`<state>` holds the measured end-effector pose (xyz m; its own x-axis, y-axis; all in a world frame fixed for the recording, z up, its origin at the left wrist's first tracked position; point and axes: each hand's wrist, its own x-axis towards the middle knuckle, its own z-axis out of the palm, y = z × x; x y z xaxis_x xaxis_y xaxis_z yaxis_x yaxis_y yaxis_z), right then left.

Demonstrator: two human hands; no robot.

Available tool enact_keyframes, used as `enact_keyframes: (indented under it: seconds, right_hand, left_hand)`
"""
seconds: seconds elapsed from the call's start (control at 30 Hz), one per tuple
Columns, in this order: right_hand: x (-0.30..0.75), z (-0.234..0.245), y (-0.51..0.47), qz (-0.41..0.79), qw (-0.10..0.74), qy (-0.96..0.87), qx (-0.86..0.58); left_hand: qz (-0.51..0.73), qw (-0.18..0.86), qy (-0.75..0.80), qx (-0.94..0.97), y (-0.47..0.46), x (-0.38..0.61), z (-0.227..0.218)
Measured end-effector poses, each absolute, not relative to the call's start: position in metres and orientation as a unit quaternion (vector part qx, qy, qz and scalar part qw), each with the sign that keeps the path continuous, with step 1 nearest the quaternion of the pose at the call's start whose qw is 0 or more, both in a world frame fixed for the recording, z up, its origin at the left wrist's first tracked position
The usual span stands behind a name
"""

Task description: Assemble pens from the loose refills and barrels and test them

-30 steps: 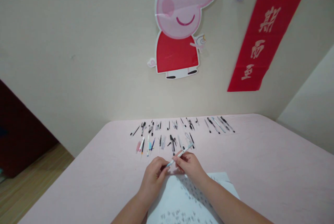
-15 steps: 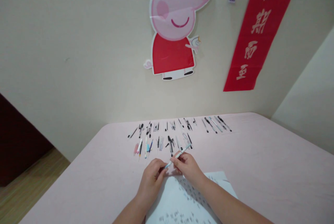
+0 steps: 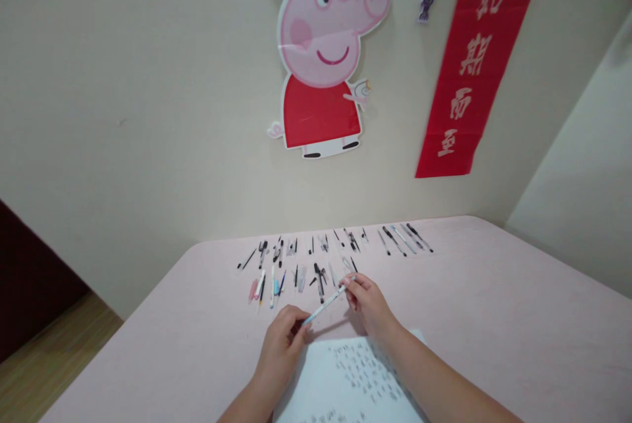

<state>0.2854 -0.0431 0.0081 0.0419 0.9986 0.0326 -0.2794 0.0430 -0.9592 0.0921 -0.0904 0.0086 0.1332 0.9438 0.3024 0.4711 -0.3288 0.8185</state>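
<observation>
A slim pale blue and white pen (image 3: 324, 306) slants up to the right between my two hands. My left hand (image 3: 284, 341) pinches its lower end between thumb and fingers. At the upper end, my right hand (image 3: 366, 300) has its fingertips closed on the pen. Below both hands lies a white sheet of paper (image 3: 316, 383) covered in part with handwriting. Just beyond the hands, a black and clear pen in parts (image 3: 320, 281) rests on the pink tabletop (image 3: 197, 331).
Disassembled pens and pen parts (image 3: 279, 253) lie in two rows toward the wall. Several long pens (image 3: 395, 239) lie at the far right of the back row. A pig cutout (image 3: 320, 107) and a red banner (image 3: 459, 100) hang on the wall.
My right hand has slid from the pen's middle to its upper end, away from my left hand. The view has shifted slightly, tilting upward.
</observation>
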Motion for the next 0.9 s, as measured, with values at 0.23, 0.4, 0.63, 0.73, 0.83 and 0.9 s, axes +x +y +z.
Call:
enact_keyframes:
  seconds: [0.23,0.4,0.63,0.73,0.83,0.9]
  right_hand:
    - [0.299,0.012,-0.035,0.574,0.57,-0.392,-0.438]
    - [0.313,0.01,-0.031,0.561,0.494,-0.483,-0.456]
    - [0.332,0.007,-0.03,0.495,0.349,-0.666,-0.435]
    - [0.331,0.011,-0.031,0.435,0.299,-0.732,-0.431]
    - [0.327,0.019,-0.035,0.319,0.248,-0.795,-0.453]
    - [0.323,0.025,-0.039,0.239,0.221,-0.827,-0.459]
  left_hand:
    - [0.419,0.271,0.506,0.704,-0.089,0.09,0.005]
    - [0.424,0.266,0.507,0.702,-0.088,0.09,0.005]
    - [0.448,0.259,0.514,0.684,-0.086,0.087,0.003]
    - [0.454,0.264,0.521,0.673,-0.085,0.086,0.003]
    - [0.46,0.27,0.523,0.665,-0.083,0.086,0.002]
    - [0.461,0.274,0.523,0.662,-0.084,0.087,0.003]
